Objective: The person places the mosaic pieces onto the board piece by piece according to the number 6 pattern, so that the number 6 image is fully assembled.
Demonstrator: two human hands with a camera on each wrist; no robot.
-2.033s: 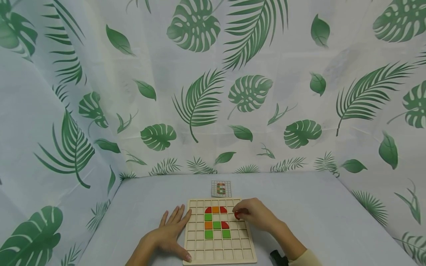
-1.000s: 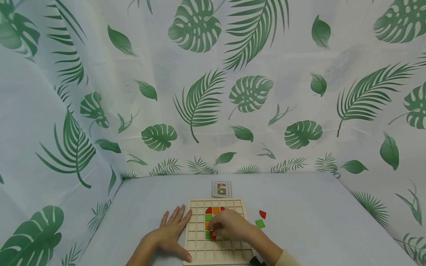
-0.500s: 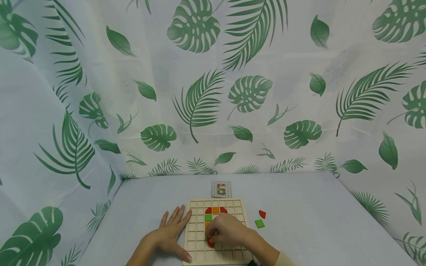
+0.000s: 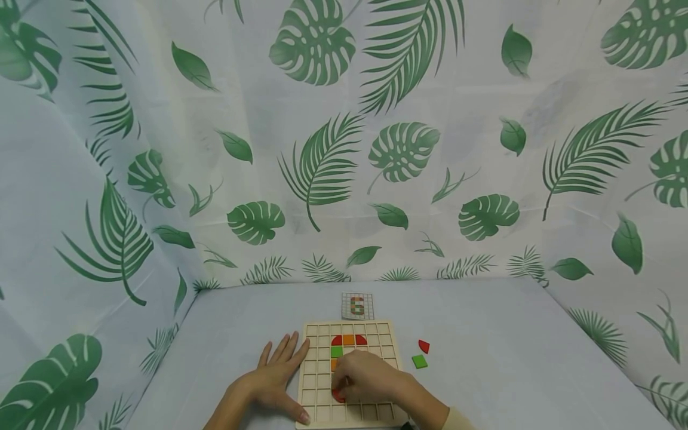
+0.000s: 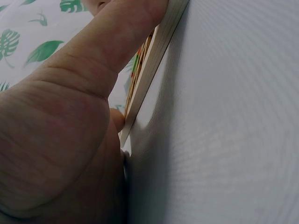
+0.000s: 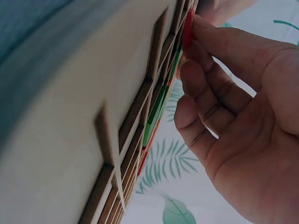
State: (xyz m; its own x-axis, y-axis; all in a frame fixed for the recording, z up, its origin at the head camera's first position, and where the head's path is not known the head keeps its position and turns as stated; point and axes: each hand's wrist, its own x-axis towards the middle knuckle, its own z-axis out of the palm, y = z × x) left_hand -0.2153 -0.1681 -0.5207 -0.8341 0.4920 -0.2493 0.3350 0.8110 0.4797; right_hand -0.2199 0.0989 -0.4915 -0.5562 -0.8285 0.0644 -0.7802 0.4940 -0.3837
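A wooden grid board [image 4: 317,412] lies on the table. In the head view my left hand [image 4: 271,382] has its fingers spread along the board's left edge, thumb at the near-left corner. My right hand [image 4: 368,376] is over the board's middle, pinching a red quarter-round tile [image 4: 338,395] between thumb and fingertips at a cell in the lower rows. The right wrist view shows that red tile [image 6: 188,29] standing on edge against the grid, beyond a green tile [image 6: 155,116]. Red corner tiles, an orange tile [image 4: 349,340] and a green tile [image 4: 337,352] sit in cells; the hand covers others.
Right of the board lie a loose red quarter-round tile [image 4: 424,346] and a loose green square tile [image 4: 420,361]. A card [image 4: 357,306] with a coloured 6 on a grid lies behind the board. Leaf-patterned cloth [image 4: 344,179] hangs at the back and sides.
My right hand has moved from the board's right edge left over its middle with a red tile, then slightly nearer me. Two loose tiles at the right came into view. My left hand stayed put.
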